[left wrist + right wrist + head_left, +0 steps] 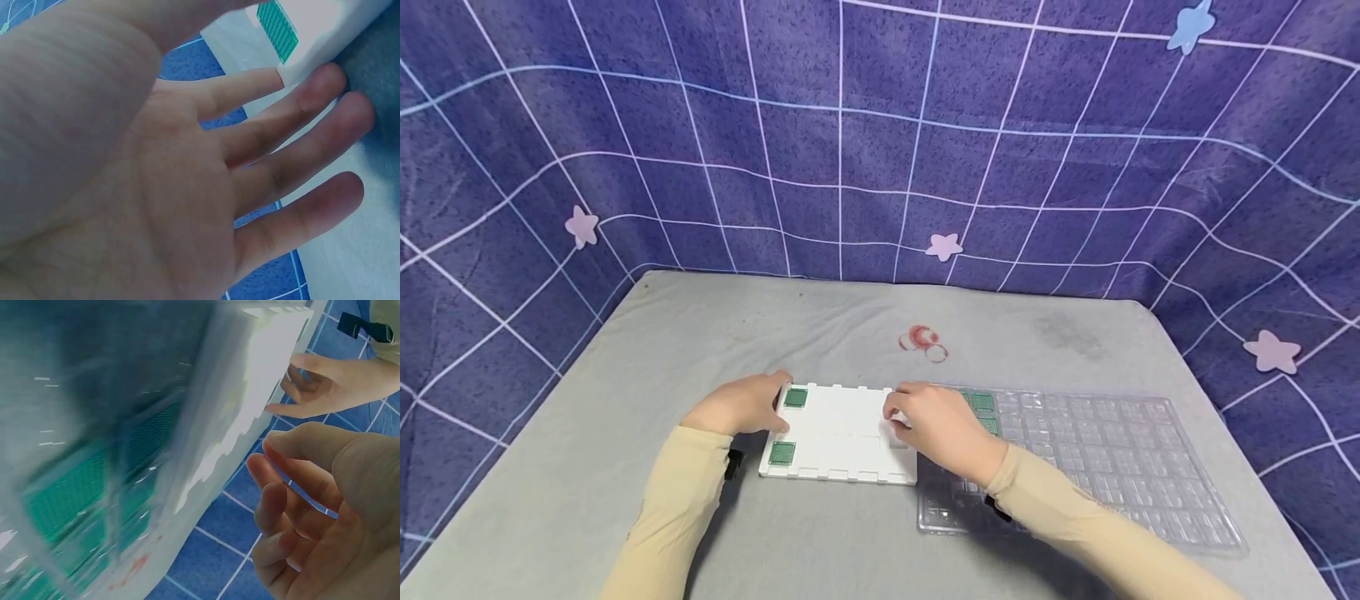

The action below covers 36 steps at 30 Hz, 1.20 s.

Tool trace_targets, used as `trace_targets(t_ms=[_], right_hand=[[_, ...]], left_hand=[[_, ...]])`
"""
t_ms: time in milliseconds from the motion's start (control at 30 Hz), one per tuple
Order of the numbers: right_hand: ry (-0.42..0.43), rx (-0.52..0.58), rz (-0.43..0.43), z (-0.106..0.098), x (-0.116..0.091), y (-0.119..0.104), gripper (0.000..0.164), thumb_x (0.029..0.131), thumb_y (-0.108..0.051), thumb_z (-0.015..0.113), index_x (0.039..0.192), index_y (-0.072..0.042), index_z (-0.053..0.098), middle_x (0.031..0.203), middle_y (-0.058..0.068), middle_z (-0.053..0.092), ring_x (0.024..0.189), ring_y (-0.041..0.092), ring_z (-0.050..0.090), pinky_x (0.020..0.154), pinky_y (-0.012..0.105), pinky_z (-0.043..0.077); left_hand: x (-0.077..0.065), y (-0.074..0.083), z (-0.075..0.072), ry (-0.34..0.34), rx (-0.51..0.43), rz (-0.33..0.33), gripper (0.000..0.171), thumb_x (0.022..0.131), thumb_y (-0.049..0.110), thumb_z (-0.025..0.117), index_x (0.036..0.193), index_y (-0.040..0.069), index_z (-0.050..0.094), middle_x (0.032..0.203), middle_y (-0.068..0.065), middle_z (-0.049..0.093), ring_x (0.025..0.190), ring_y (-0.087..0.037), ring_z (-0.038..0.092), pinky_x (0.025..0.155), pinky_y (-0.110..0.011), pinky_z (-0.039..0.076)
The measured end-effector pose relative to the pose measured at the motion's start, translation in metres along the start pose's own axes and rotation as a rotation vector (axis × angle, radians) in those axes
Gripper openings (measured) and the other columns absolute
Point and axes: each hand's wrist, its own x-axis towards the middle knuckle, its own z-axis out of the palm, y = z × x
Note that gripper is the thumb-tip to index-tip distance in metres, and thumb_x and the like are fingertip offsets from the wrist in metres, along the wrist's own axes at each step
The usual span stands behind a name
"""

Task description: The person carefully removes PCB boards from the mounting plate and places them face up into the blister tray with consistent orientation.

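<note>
A white rectangular tray (838, 433) with notched long edges lies in front of me, bearing a green circuit board (796, 397) at its far left corner and another green circuit board (782, 453) at the near left. My left hand (741, 406) rests against the white tray's left end, thumb by the edge; in the left wrist view the other fingers are straight and spread, fingertips beside it. Over the right end hangs my right hand (943, 427), fingers loosely curled with thumb near the index fingertip. Nothing shows between those fingertips (279, 442), and the hand hides that end's corner.
To the right lies a clear plastic compartment tray (1120, 450), partly under the right forearm, with several green boards (982, 402) at its far left. A grey cloth (587, 467) covers the table; red marks (922, 337) stain it. A blue gridded curtain (880, 150) stands behind.
</note>
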Motion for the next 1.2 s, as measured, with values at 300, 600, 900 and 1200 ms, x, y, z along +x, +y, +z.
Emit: trace_targets(t_ms=[300, 600, 900, 1200], right_hand=[[-0.008, -0.016, -0.063, 0.012, 0.044, -0.019, 0.011, 0.085, -0.016, 0.080, 0.093, -0.021, 0.074, 0.090, -0.007, 0.072, 0.074, 0.011, 0.068, 0.056, 0.027, 0.053], [-0.097, -0.069, -0.086, 0.036, 0.084, -0.034, 0.011, 0.090, -0.023, 0.078, 0.100, -0.023, 0.074, 0.096, -0.009, 0.072, 0.085, 0.010, 0.071, 0.064, 0.027, 0.057], [-0.133, -0.054, -0.096, 0.046, 0.105, -0.047, 0.011, 0.090, -0.030, 0.077, 0.099, -0.023, 0.074, 0.096, -0.008, 0.071, 0.086, 0.011, 0.070, 0.062, 0.028, 0.056], [-0.139, -0.075, -0.091, 0.054, 0.113, -0.056, 0.016, 0.089, -0.037, 0.079, 0.097, -0.024, 0.075, 0.092, -0.010, 0.070, 0.082, 0.009, 0.069, 0.060, 0.027, 0.054]], left_hand=[[-0.001, 0.007, -0.001, 0.017, 0.042, -0.012, 0.074, 0.073, 0.014, 0.086, 0.137, -0.003, 0.052, 0.112, -0.016, 0.070, 0.095, -0.026, 0.063, 0.089, -0.048, 0.053], [0.001, 0.008, 0.001, 0.013, 0.049, -0.035, 0.072, 0.073, 0.012, 0.088, 0.134, -0.002, 0.052, 0.109, -0.014, 0.070, 0.090, -0.024, 0.062, 0.085, -0.045, 0.053], [0.002, 0.009, 0.000, -0.005, 0.020, -0.046, 0.068, 0.074, 0.012, 0.088, 0.131, -0.002, 0.053, 0.112, -0.016, 0.070, 0.095, -0.025, 0.064, 0.086, -0.046, 0.054], [0.002, 0.006, 0.001, -0.016, 0.033, -0.064, 0.086, 0.078, 0.017, 0.088, 0.146, -0.007, 0.042, 0.133, -0.021, 0.064, 0.113, -0.032, 0.065, 0.096, -0.050, 0.053]])
